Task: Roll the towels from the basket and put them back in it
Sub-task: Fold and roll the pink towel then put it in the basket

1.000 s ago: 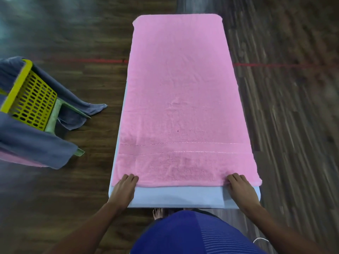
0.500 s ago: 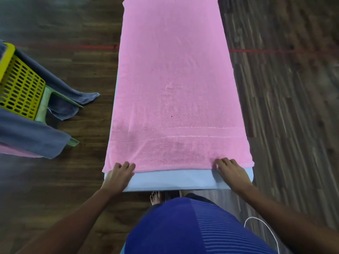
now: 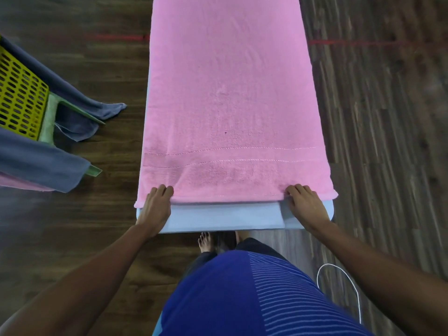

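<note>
Left grip point(image 3: 156, 207) and right grip point(image 3: 306, 204) – both stretched forward, knuckles up, fingers curled

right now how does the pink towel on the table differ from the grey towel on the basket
Pose: the pink towel lies spread flat along the table; the grey towel hangs draped over the basket rim. Handling: the left hand and right hand hold the pink towel's near edge; nobody touches the grey towel. Shared: neither is rolled yet.
</note>
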